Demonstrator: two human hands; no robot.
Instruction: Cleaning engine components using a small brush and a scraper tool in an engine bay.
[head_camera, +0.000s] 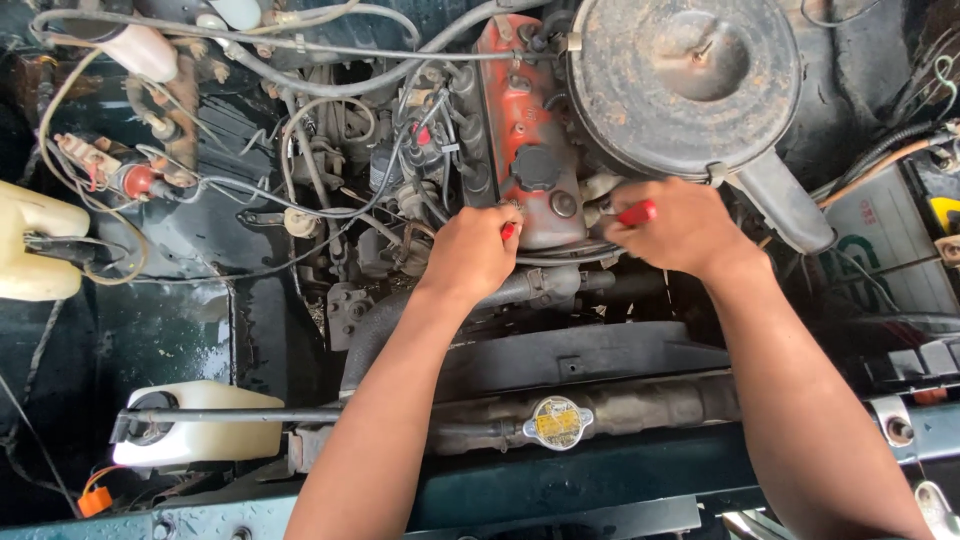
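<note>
A red-handled tool (634, 213) is being gripped by the closed right hand (680, 228); another red handle (509, 231) is being clasped by the left hand (474, 252), both braced against the red metal valve cover (522, 120).

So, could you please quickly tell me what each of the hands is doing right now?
Left hand: closed around a red-tipped tool.
Right hand: closed around a red-handled tool.

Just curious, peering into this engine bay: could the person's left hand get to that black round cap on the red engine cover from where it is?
Probably yes. The left hand sits right beside the red engine cover, and nothing covers the black cap.
</note>
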